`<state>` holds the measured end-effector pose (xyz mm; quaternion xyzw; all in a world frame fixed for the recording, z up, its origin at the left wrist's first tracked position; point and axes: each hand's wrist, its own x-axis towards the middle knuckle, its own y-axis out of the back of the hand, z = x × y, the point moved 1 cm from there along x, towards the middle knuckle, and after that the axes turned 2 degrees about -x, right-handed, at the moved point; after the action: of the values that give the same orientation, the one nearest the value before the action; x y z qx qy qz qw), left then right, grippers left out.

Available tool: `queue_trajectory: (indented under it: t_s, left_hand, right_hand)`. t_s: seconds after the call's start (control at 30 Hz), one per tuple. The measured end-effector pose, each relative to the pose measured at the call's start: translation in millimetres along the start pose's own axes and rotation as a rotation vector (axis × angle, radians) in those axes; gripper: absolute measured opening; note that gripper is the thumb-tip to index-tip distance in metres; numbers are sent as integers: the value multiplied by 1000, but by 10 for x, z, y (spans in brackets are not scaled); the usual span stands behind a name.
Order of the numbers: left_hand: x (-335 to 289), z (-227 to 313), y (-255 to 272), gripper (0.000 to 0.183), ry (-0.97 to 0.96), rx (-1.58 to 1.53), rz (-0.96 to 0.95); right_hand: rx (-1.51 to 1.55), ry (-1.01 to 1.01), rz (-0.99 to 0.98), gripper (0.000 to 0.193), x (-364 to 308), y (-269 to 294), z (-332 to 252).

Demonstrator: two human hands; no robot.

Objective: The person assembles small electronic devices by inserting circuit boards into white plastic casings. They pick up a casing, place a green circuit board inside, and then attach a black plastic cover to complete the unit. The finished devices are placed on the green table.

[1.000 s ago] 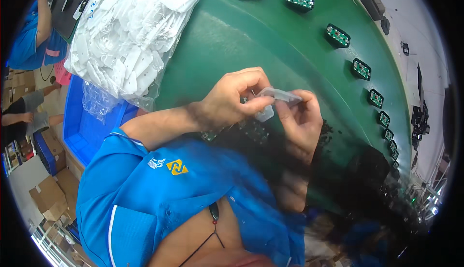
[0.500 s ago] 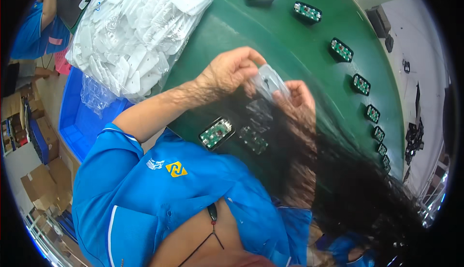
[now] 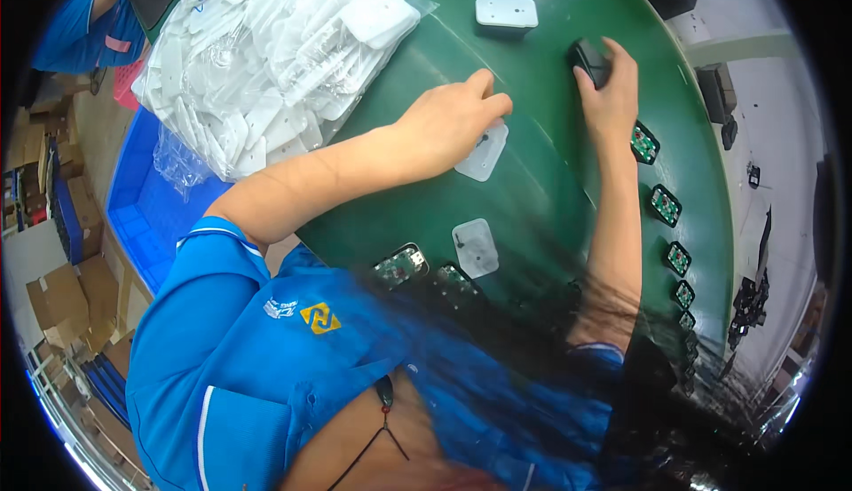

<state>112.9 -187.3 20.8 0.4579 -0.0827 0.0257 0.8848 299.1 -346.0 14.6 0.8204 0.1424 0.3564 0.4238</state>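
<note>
The heaped bag of white plastic covers (image 3: 257,56) at the far left leans over the edge of the green surface (image 3: 532,198); a nudge from the forearm could, I judge, tip pieces into the blue bin (image 3: 151,211) below. The left hand (image 3: 453,118) lies palm down, fingers loosely curled, its fingertips pressing a white cover (image 3: 484,149) flat on the surface; that thin piece could slide or flip if dragged. Farther right, the right hand (image 3: 611,91) curls around a small black part (image 3: 589,58) at the far side; its hold looks shallow and could slip.
</note>
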Motion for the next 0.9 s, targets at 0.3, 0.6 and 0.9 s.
queue_trajectory:
  t_s: [0.3,0.6,0.9]
  left_hand:
    - [-309,206,-113,61,-29,181,106]
    - [-307,53,-16,56,-280,23,35]
    - [-503,-211,137,61,-220,-252,133]
  right_hand:
    - [313,-510,-274,29,-1203,795,-533]
    - [57,-138,-262,41,-1471,903,-683]
    - [310,49,-258,38,-1032,500,-1103]
